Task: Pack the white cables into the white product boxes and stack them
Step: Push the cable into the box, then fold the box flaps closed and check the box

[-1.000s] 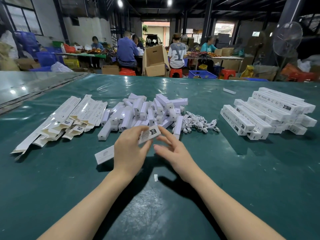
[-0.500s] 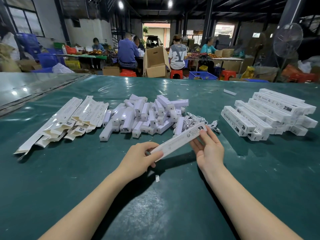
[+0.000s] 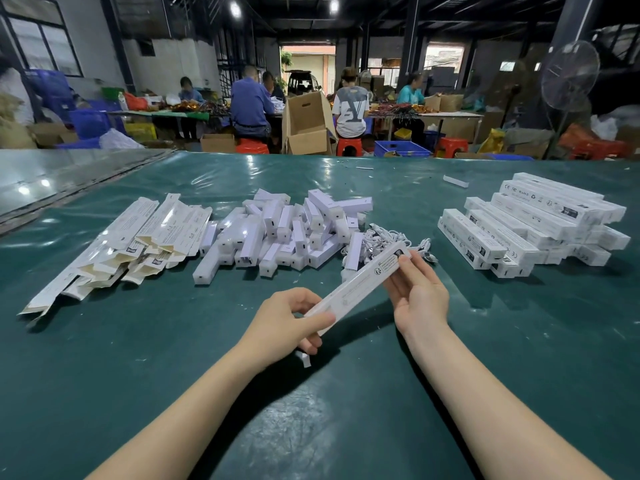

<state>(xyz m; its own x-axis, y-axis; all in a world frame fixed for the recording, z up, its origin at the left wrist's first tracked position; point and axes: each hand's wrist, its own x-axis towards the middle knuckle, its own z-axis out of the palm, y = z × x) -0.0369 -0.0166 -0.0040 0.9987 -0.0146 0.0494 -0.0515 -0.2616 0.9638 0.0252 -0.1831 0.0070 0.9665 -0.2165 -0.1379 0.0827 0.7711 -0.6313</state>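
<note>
While left hand [image 3: 287,320] pinches white box [image 3: 356,285], right hand [image 3: 419,296] grip holds far end, cables [image 3: 379,235] half hidden behind.

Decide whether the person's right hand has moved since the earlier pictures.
Yes. The right hand has shifted rightward: earlier below the left end of the cable pile, now below its right end, nearer the stacked boxes.

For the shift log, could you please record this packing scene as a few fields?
Held item: long white cardboard box, above the green table
Left hand: grips its near end
Right hand: holds its far end
Left pile: flat unfolded white cartons
Centre pile: heap of short white blocks, white cables beside it
Right pile: stack of closed white boxes
</note>
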